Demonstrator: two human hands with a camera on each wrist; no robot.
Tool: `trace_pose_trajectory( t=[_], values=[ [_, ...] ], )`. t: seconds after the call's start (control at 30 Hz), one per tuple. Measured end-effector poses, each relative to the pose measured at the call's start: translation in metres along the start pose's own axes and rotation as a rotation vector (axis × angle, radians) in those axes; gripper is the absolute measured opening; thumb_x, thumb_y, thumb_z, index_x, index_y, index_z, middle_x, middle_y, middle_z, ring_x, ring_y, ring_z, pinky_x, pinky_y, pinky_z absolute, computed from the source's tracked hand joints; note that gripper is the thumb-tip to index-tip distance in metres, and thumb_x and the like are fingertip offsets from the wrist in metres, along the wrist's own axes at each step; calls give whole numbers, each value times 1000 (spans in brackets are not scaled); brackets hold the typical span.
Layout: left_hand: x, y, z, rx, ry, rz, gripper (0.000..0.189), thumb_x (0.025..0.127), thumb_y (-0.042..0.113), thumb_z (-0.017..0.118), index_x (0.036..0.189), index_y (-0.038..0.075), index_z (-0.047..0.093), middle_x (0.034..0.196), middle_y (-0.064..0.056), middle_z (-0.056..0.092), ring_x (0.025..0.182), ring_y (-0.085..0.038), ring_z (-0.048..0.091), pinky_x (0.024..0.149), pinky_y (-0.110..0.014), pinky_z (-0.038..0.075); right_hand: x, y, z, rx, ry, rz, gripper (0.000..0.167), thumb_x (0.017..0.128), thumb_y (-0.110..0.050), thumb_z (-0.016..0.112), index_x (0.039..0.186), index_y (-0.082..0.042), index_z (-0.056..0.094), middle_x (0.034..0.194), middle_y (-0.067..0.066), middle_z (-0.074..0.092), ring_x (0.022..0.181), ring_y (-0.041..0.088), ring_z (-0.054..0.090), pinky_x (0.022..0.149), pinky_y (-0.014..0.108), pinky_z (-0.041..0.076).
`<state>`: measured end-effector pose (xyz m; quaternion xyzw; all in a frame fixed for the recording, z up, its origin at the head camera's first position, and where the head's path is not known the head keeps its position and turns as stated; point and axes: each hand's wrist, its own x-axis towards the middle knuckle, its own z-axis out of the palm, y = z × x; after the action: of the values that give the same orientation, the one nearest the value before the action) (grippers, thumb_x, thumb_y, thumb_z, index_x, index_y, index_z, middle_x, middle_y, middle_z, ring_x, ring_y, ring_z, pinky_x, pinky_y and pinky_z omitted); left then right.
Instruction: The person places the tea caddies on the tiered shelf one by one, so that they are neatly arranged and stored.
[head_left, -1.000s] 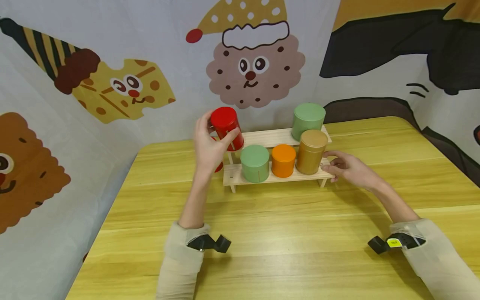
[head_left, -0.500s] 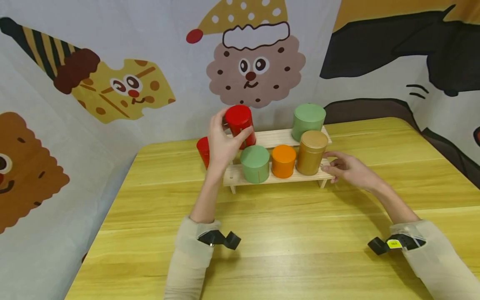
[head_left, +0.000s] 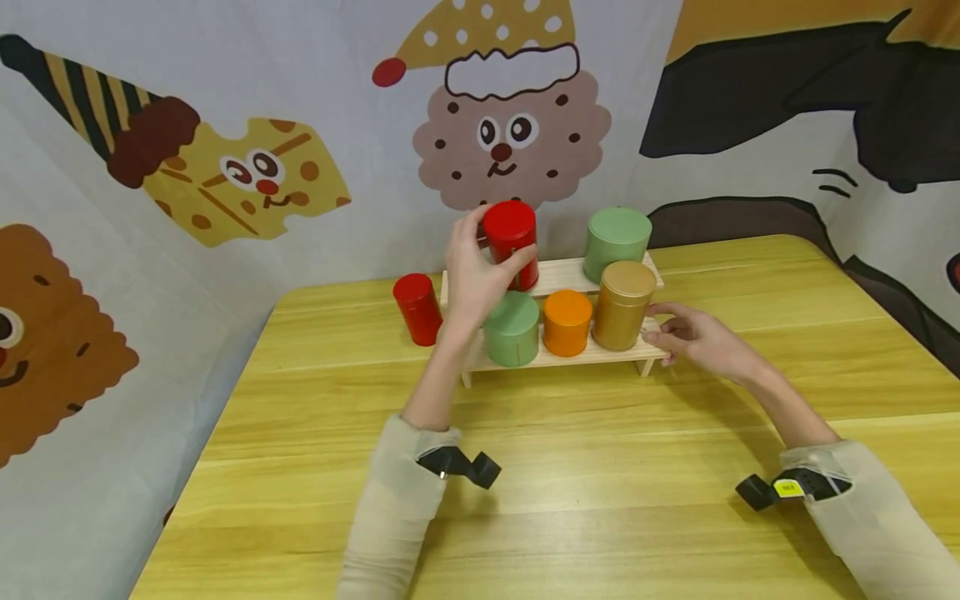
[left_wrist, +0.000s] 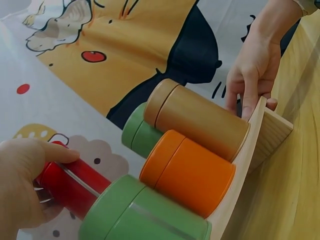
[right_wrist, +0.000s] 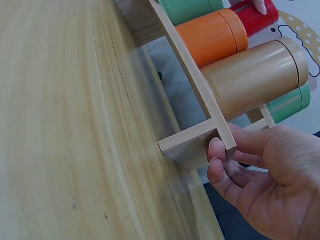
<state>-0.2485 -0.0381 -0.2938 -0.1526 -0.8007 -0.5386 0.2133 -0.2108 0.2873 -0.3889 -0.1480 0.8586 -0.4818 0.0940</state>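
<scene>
My left hand [head_left: 474, 275] grips a red tin [head_left: 512, 223] with thumb and fingers around its side, at the upper tier of a two-tier wooden rack [head_left: 562, 273]. Whether the tin's base touches the board cannot be told; the green tin in front hides it. At the rack's right end, my right hand [right_wrist: 272, 175] pinches the lower board [right_wrist: 220, 117] between thumb and fingers. On that lower board stand a short green tin [head_left: 512, 329], an orange tin [head_left: 567, 322] and a tall gold tin [head_left: 625, 305]. Another green tin [head_left: 617, 237] sits on the upper tier's right end.
A second red tin [head_left: 417, 310] stands on the wooden table [head_left: 570, 483], just left of the rack. Behind the table hangs a white cloth [head_left: 315, 58] printed with cartoon figures. Dark cameras are strapped on both wrists.
My left hand has carried the red tin rightward along the upper tier, uncovering the other red tin on the table. The right hand has stayed at the rack's end.
</scene>
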Motion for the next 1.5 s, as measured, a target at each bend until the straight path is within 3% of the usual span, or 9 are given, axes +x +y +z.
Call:
trace_pose_trajectory(
  t=[0.2,0.37,0.7,1.5],
  values=[
    [7,4,13,8,-36,-4,68,84,16,83,141,1,50,131,-13,54,116,-23,53,98,-29,48,0,-1,0,3,-1,2,52,104,-20,59,145,5,39,107,24,60,81,26,66,71,41,59],
    [11,7,23,-3,-62,-43,69,83,17,84,142,2,50,131,-12,54,115,-22,55,94,-24,49,0,-1,0,6,-2,0,52,104,-19,59,145,6,39,107,24,61,82,27,66,71,41,59],
    [14,12,41,-6,-109,-52,68,83,18,84,141,3,51,128,-13,55,112,-24,56,92,-29,52,-1,-1,1,6,1,-2,51,104,-19,59,144,6,39,107,24,60,83,27,66,72,41,59],
    [21,8,44,33,-186,-40,76,87,31,81,148,6,43,135,-11,52,117,-21,53,96,-27,48,-1,-1,0,13,-3,10,53,104,-21,59,145,4,39,105,23,60,81,25,66,71,40,59]
  ],
)
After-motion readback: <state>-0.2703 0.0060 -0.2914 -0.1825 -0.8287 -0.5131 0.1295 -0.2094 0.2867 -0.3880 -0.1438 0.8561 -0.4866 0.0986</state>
